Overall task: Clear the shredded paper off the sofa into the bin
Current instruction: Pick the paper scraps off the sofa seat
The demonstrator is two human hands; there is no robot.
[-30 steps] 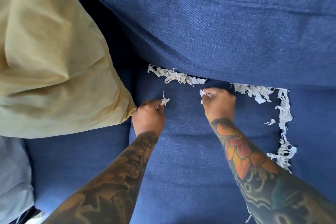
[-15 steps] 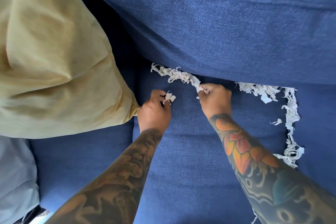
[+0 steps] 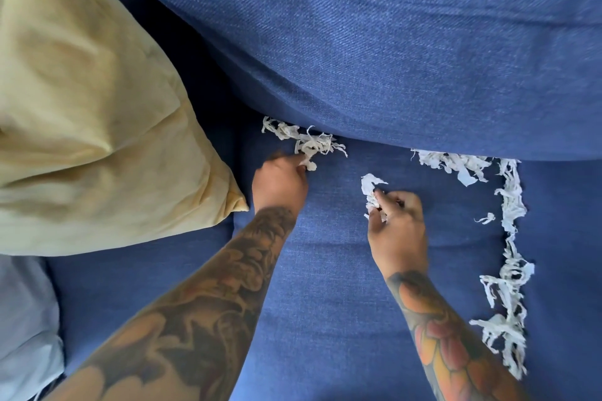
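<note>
Yellow cushion (image 3: 97, 127) lies just beside left hand (image 3: 280, 184) pinching shredded paper (image 3: 309, 143).

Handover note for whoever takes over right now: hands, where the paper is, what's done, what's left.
Left hand: pinching the end of the shred clump by the back cushion.
Right hand: gripping a small wad of shreds, lifted off the seat cushion.
Still on the sofa: strip along the back crease, long line down the right seam, one stray piece.
Bin not in view; nothing visibly binned.
Left: gather everything, carry to bin.
</note>
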